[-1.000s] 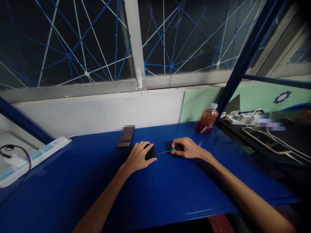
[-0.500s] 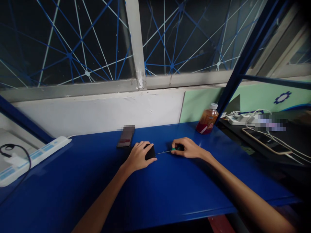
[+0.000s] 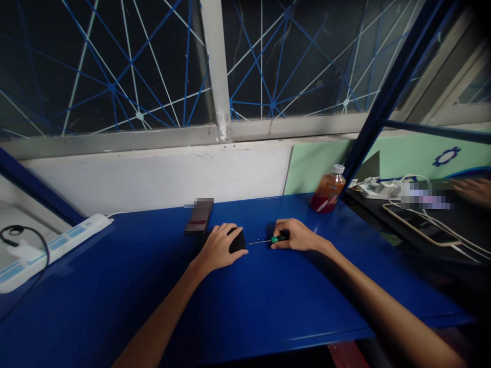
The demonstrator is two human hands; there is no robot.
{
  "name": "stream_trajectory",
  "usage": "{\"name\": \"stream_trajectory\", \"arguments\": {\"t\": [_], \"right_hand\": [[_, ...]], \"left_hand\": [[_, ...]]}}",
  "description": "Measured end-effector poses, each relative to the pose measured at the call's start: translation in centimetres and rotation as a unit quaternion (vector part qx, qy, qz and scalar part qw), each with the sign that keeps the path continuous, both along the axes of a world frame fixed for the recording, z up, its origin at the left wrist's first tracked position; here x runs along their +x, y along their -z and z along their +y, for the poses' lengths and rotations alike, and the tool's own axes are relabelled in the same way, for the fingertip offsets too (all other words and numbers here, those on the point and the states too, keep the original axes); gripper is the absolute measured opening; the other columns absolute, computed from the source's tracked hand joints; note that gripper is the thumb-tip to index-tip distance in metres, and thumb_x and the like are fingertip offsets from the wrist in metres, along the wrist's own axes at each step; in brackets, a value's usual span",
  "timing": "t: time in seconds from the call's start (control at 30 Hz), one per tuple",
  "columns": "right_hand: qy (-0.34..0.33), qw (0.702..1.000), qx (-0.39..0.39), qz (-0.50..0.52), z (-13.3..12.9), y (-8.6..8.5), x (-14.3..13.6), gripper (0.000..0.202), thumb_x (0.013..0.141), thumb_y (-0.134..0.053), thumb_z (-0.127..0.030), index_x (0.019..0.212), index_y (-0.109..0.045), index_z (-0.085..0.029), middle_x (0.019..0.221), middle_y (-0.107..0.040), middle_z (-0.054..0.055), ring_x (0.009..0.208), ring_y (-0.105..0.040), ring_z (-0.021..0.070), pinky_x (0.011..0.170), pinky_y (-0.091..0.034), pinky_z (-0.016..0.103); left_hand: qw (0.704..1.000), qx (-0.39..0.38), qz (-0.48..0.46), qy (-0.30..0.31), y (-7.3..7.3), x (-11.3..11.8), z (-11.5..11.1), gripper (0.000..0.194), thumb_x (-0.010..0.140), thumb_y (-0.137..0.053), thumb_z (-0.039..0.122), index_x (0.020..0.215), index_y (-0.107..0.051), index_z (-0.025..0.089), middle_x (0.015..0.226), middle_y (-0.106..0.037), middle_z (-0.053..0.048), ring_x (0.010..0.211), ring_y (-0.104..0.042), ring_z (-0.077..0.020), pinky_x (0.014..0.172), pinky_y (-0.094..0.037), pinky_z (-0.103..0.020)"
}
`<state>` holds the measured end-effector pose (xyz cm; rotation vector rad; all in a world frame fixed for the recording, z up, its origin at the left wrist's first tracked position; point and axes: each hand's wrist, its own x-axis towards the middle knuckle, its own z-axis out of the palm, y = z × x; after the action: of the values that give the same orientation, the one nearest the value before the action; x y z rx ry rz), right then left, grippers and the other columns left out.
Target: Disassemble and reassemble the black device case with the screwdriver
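My left hand (image 3: 221,246) is wrapped over a black box-shaped object (image 3: 238,242) on the blue table, with fingers on its far side and the thumb along its near side. The object's kind cannot be made out. My right hand (image 3: 294,234) grips a screwdriver (image 3: 274,240) by its green and black handle. Its thin metal shaft lies almost level and points left at the right side of the black object. Whether the tip touches that side is too small to tell. A dark phone (image 3: 199,215) lies just beyond my left hand.
A drink bottle (image 3: 329,189) stands at the table's back right. Along the left is a white power strip (image 3: 57,250) with a black cable. On the black desk at right lie another phone (image 3: 420,223), white cables and a co-worker's hand (image 3: 473,190). A wall and window rise behind.
The fingers of my right hand have shifted on the screwdriver, and more of its green handle shows. My left hand stays on the black object. The co-worker's hand has come further into view.
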<state>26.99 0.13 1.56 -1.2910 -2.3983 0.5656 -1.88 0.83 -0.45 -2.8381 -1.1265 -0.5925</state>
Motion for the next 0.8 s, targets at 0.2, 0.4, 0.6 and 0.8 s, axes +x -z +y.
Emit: {"name": "stream_trajectory", "arguments": {"t": [0.2, 0.4, 0.6, 0.8], "right_hand": [[-0.002, 1.0, -0.022, -0.014, -0.34, -0.07, -0.54, 0.032, 0.073, -0.071, -0.045, 0.082, -0.056, -0.019, 0.062, -0.054, -0.005, 0.054, -0.043, 0.0096, 0.053, -0.027, 0.022], [-0.01, 1.0, -0.019, -0.006, -0.72, -0.69, -0.61, 0.025, 0.087, -0.056, -0.044, 0.087, -0.058, -0.019, 0.065, -0.058, -0.003, 0.054, -0.046, 0.0101, 0.054, -0.028, 0.023], [-0.016, 0.999, -0.001, -0.032, -0.36, -0.47, -0.21, 0.029, 0.08, -0.064, -0.047, 0.086, -0.065, -0.019, 0.082, -0.062, 0.003, 0.065, -0.052, 0.0133, 0.058, -0.032, 0.024], [-0.002, 0.999, -0.008, -0.047, -0.56, -0.26, -0.6, 0.028, 0.075, -0.07, -0.043, 0.083, -0.056, -0.02, 0.069, -0.058, -0.002, 0.059, -0.048, 0.012, 0.056, -0.028, 0.023]], "left_hand": [[1.0, -0.002, 0.003, -0.003, -0.07, 0.03, -0.02, 0.057, 0.084, -0.054, 0.057, 0.128, -0.052, 0.02, 0.119, -0.058, -0.012, 0.107, -0.053, -0.0303, 0.087, -0.042, -0.045], [1.0, -0.007, -0.01, 0.006, -0.03, 0.03, -0.01, 0.058, 0.083, -0.056, 0.057, 0.129, -0.051, 0.022, 0.119, -0.057, -0.012, 0.108, -0.052, -0.0298, 0.089, -0.042, -0.045], [1.0, -0.01, -0.017, 0.017, -0.25, 0.09, -0.17, 0.058, 0.083, -0.056, 0.057, 0.13, -0.051, 0.024, 0.123, -0.056, -0.012, 0.11, -0.052, -0.0309, 0.088, -0.042, -0.046], [1.0, -0.005, -0.013, 0.013, -0.43, 0.2, -0.25, 0.057, 0.082, -0.06, 0.054, 0.128, -0.053, 0.021, 0.123, -0.055, -0.013, 0.113, -0.05, -0.0318, 0.09, -0.043, -0.048]]}}
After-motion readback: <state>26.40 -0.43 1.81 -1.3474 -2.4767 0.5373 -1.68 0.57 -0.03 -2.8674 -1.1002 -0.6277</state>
